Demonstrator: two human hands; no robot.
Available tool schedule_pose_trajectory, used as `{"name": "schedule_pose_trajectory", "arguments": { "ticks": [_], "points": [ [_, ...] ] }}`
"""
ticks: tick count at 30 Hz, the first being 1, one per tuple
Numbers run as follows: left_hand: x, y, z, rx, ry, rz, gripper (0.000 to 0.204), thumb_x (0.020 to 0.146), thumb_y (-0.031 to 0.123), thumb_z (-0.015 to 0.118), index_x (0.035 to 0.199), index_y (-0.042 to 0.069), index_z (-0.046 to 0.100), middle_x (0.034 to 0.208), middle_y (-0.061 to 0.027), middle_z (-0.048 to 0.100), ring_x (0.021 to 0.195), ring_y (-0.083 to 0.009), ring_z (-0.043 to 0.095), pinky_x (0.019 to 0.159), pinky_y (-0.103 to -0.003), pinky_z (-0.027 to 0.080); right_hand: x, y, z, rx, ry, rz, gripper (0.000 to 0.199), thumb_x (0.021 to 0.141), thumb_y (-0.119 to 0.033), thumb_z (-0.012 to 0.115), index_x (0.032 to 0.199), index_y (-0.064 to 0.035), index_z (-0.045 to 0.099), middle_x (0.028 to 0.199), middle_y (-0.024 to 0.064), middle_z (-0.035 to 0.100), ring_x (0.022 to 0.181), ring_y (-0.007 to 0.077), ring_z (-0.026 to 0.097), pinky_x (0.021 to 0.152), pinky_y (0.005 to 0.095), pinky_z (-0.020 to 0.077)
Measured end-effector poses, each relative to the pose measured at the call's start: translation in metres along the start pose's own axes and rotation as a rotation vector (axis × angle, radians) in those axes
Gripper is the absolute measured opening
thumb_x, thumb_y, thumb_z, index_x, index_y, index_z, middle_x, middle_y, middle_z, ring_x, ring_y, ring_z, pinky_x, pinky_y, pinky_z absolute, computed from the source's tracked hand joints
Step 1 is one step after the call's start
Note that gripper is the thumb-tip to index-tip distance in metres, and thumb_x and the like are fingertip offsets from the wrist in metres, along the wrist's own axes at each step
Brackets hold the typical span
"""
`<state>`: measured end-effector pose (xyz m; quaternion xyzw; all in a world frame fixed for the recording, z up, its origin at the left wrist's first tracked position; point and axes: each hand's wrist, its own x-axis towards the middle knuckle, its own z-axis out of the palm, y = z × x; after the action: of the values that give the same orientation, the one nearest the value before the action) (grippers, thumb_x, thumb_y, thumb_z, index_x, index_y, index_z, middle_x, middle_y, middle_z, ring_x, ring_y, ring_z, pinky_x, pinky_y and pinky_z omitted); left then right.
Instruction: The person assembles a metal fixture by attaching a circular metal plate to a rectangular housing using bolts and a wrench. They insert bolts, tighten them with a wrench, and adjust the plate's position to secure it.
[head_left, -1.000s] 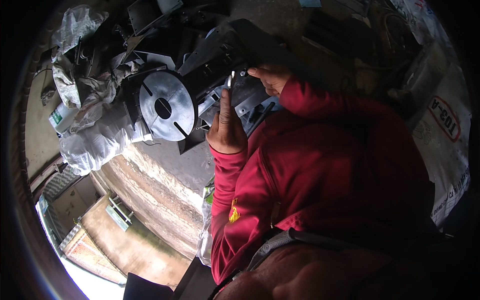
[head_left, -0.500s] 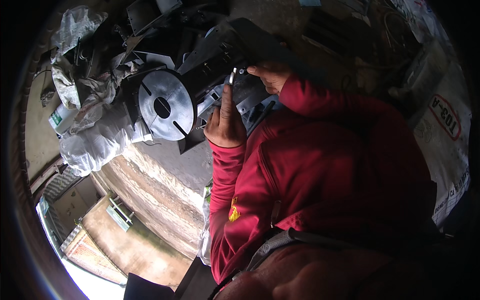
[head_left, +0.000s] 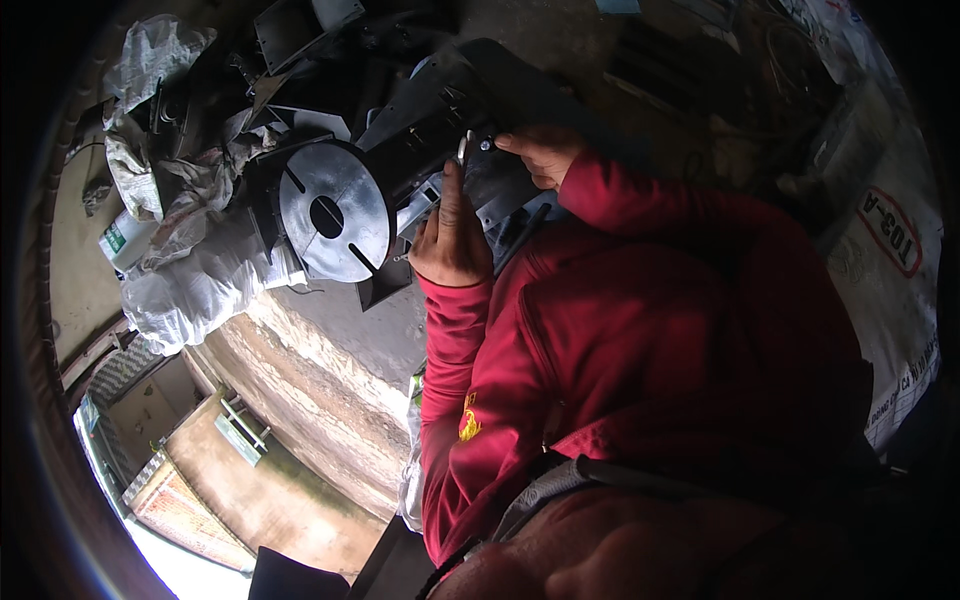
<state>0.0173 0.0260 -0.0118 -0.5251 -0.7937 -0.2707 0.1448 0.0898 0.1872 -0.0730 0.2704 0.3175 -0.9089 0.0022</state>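
My left hand is raised with its index finger pointing up, the other fingers curled. A slim, shiny metal piece stands up from its fingertip; its lower end and exact kind are hidden. Just right of it, a small shiny bolt head or nut lies by the fingertips of my right hand. The right fingers are bent together, and whether they grip anything is hard to see. Behind both hands is a dark metal assembly with several small studs. Left of my left hand stands a round grey slotted disc with a central hole.
White plastic wrapping and crumpled sacks lie at the left, beside a white container. Dark metal plates are piled at the back. A large printed white sack stands at the right.
Both hands keep nearly the same place. The metal piece at my left fingertip has shifted very slightly up and left.
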Motion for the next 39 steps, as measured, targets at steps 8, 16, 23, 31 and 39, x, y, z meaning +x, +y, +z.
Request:
{"name": "schedule_pose_trajectory", "arguments": {
  "ticks": [8,16,23,31,39],
  "points": [
    [-0.008,0.001,0.005,0.034,0.001,-0.058,0.055,0.075,-0.003,0.06,0.128,0.01,0.056,0.057,-0.006,0.054,0.042,-0.0197,0.049,0.045,-0.032,0.042,0.002,0.005,-0.001,0.057,-0.007,-0.041,0.027,0.084,-0.031,0.069,0.081,-0.0067,0.058,0.049,-0.0084,0.029,0.037,0.0032,0.022,0.035,0.0229,0.0154],
    [-0.002,0.002,0.015,-0.065,0.16,-0.12,0.02,0.08,0.006,0.064,0.1,0.005,0.061,0.063,-0.0078,0.058,0.048,-0.0236,0.058,0.044,-0.034,0.043,0.007,0.007,-0.007,0.05,-0.044,-0.048,0.026,0.085,-0.03,0.068,0.078,-0.0086,0.056,0.049,-0.0073,0.032,0.038,0.0037,0.026,0.036,0.0228,0.0189],
    [0.026,0.005,0.039,0.061,0.061,-0.162,0.023,0.077,0.022,0.071,0.098,0.016,0.065,0.077,-0.0068,0.066,0.056,-0.0265,0.063,0.045,-0.035,0.047,0.0,0.002,-0.003,0.013,-0.045,-0.101,0.022,0.086,-0.029,0.066,0.079,-0.0097,0.06,0.05,-0.0069,0.038,0.038,0.004,0.031,0.037,0.0223,0.0206],
    [0.025,0.001,0.049,0.068,0.081,-0.126,0.026,0.073,0.019,0.069,0.099,0.016,0.065,0.075,-0.0057,0.064,0.057,-0.0261,0.062,0.047,-0.035,0.047,-0.005,-0.002,-0.001,0.051,-0.053,-0.085,0.022,0.086,-0.03,0.066,0.081,-0.009,0.063,0.051,-0.0061,0.04,0.039,0.0041,0.032,0.036,0.0233,0.021],
    [0.027,0.005,0.042,-0.005,0.159,-0.141,0.024,0.074,0.02,0.069,0.097,0.018,0.064,0.076,-0.003,0.064,0.059,-0.0237,0.063,0.047,-0.034,0.047,0.007,0.008,-0.013,0.062,-0.12,-0.122,0.023,0.086,-0.029,0.066,0.078,-0.0086,0.062,0.052,-0.0057,0.038,0.039,0.004,0.031,0.036,0.0244,0.0202]
  ]
}}
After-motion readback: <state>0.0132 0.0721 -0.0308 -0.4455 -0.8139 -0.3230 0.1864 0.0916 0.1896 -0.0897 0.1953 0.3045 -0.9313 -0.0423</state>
